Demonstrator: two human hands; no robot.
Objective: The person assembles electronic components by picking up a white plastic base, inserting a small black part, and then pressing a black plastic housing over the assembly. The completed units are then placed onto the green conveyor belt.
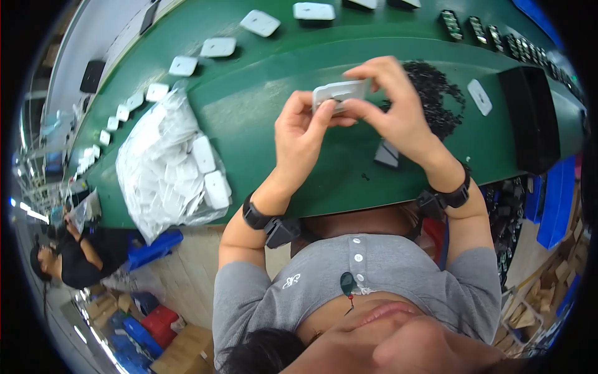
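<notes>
Above the green table, my two hands hold one white plastic cover [330, 92] between them. My left hand [299, 128] is closed on its left end, thumb pressed on the face. My right hand [393, 103] pinches the right end between thumb and fingers, slightly blurred. Beside and behind my right hand spreads a pile of small black parts [439, 103]. Just below that hand lies a grey-and-dark rectangular piece [387, 153]. A small black part [365, 177] rests alone closer to the table edge.
A clear plastic bag of white covers [165, 168] lies at left. White housings [218, 47] line the table's far left side. A black bin [529, 118] stands at right beside a lone white cover [479, 97]. Green circuit boards in black cases [451, 25] sit far right. Another person [81, 255] is at far left.
</notes>
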